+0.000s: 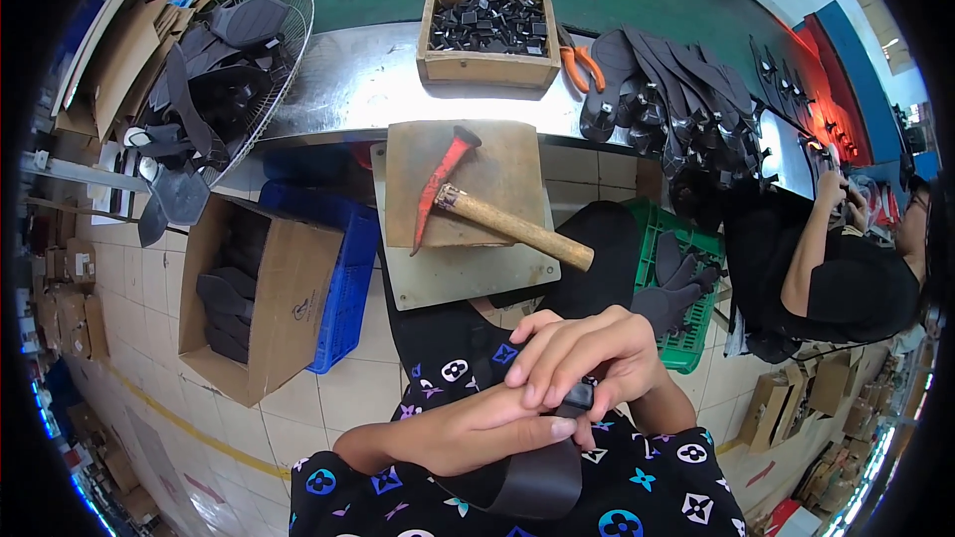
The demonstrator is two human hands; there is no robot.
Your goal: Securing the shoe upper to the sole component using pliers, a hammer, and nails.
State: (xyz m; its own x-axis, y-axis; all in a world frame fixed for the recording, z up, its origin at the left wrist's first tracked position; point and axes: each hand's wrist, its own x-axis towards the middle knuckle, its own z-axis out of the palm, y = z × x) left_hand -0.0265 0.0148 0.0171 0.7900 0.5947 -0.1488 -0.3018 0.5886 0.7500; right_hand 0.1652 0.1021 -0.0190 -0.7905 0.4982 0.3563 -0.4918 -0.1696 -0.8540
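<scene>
Close to my body, a curved, dark leather-like strap [543, 482] is held by my left hand [477, 433], which is closed round it with the thumb on top. My right hand [597, 358] crosses over the left fingers. Its fingers and thumb close on a small black block-shaped piece [576, 400] at the strap's upper end; how the two join is hidden. Ahead of my hands, a hammer [512, 229] with a red head and wooden handle lies on a worn board [507, 154], over a pale plate [473, 283]. Neither hand touches the hammer.
On the metal bench edge stands a wooden box [487, 70] of small black pieces, beside orange-handled pliers [582, 65] and heaped dark straps [686, 80]. A wire basket [303, 30], cardboard box [298, 298], blue crate [348, 308] and green crate [684, 353] surround me. Another person [846, 278] sits at right.
</scene>
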